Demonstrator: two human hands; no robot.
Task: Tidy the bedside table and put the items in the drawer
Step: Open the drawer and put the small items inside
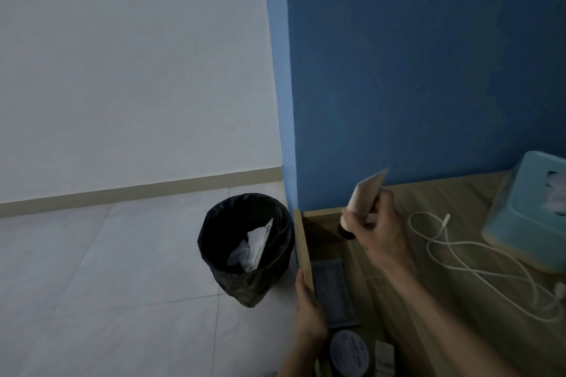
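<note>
My right hand (pixel 378 228) grips a pale pink tube (pixel 366 196) with a dark cap, held tilted above the far end of the open drawer. My left hand (pixel 309 311) holds the drawer's wooden front panel (pixel 303 249), fingers curled over its top edge. Inside the drawer (pixel 324 234) lie a dark grey-blue flat packet (pixel 333 291), a round tin with a pale lid (pixel 349 352) and a small white item (pixel 384 353). On the wooden bedside table (pixel 428 254) a white cable (pixel 477 260) sprawls loosely.
A teal tissue box (pixel 530 217) stands at the table's right edge against the blue wall (pixel 428 70). A black-lined waste bin (pixel 245 248) with crumpled white paper stands on the tiled floor just left of the drawer.
</note>
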